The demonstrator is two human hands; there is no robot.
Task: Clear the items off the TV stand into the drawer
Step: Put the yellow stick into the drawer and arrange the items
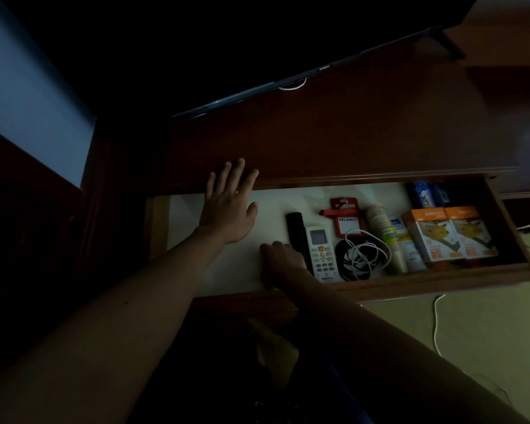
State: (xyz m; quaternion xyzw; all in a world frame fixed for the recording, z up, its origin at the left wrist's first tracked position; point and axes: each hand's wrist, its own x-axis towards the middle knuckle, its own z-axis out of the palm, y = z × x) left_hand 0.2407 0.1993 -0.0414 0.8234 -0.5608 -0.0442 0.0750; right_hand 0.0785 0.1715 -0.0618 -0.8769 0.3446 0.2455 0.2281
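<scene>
The wooden drawer [441, 283] of the TV stand [380, 133] is pulled out, showing its white floor. My left hand [227, 206] is spread flat, with straight fingertips reaching the stand's front edge above the drawer's left part. My right hand [283, 264] is inside the drawer, fingers curled round the near end of a black remote [296, 228]. Beside it lie a white air-conditioner remote [320, 252], a red badge holder [346, 221], coiled black and white cables [361, 255], a stack of paper cups [383, 228], two orange boxes [450, 234] and a blue pack [426, 195].
A dark TV [227, 56] stands at the back of the stand top, a white cable loop under its edge. The room is dim. A white cord [435, 325] trails over the pale floor at the right. The drawer's left third shows bare white floor.
</scene>
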